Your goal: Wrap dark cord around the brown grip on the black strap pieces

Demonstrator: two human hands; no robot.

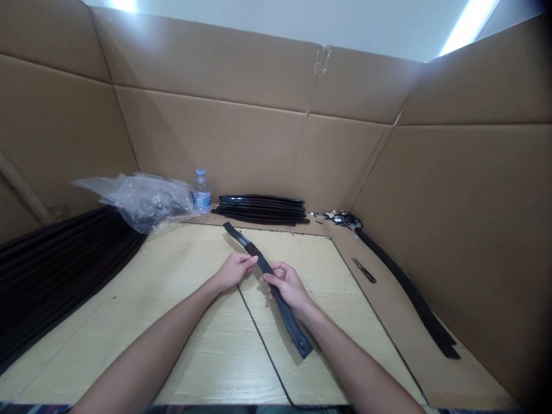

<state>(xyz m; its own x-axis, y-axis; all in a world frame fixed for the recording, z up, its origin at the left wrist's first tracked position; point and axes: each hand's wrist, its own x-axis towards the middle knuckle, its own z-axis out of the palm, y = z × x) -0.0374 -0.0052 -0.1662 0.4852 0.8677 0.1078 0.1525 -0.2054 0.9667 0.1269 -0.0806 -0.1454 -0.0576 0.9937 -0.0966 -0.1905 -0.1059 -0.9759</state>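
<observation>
Over the middle of the pale tabletop [172, 259], my left hand [235, 269] is pinching a curved black strip [287, 315] near its ribbed band [253, 249], while my right hand [292, 287] is gripping nearer me, probably steadying its slant.

Pinched left grip [234, 270] near right grip [290, 286]

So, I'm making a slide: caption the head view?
Left hand and right hand hold a long black strip over a wood-grain tabletop.
</observation>
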